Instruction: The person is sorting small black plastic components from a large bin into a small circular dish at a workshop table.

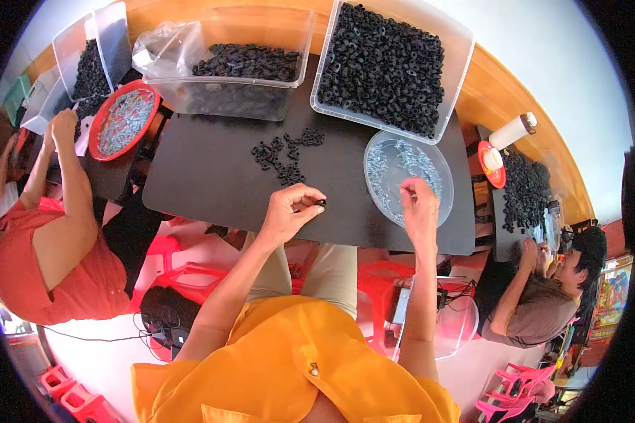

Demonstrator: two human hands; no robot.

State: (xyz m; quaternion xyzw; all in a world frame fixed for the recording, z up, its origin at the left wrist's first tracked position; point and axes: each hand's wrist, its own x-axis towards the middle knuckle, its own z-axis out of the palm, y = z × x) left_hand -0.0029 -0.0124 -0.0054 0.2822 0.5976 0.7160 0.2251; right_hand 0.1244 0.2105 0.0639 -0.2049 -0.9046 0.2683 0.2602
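Note:
Between the thumb and forefinger of my left hand is a small black plastic part, held just above the table near its front edge. My right hand hovers over the round clear lid-like tray, its fingers pinched together and pointing down. Many small shiny metal pieces lie spread in that tray. Whether the right fingers have one of them is too small to tell. Beyond my left hand, a loose pile of small black parts rests on the dark table.
A clear bin heaped with black parts stands at the back right, overhanging the tray's far rim. Another clear bin is at the back left. People work at side tables: one in a red shirt left, one in brown right.

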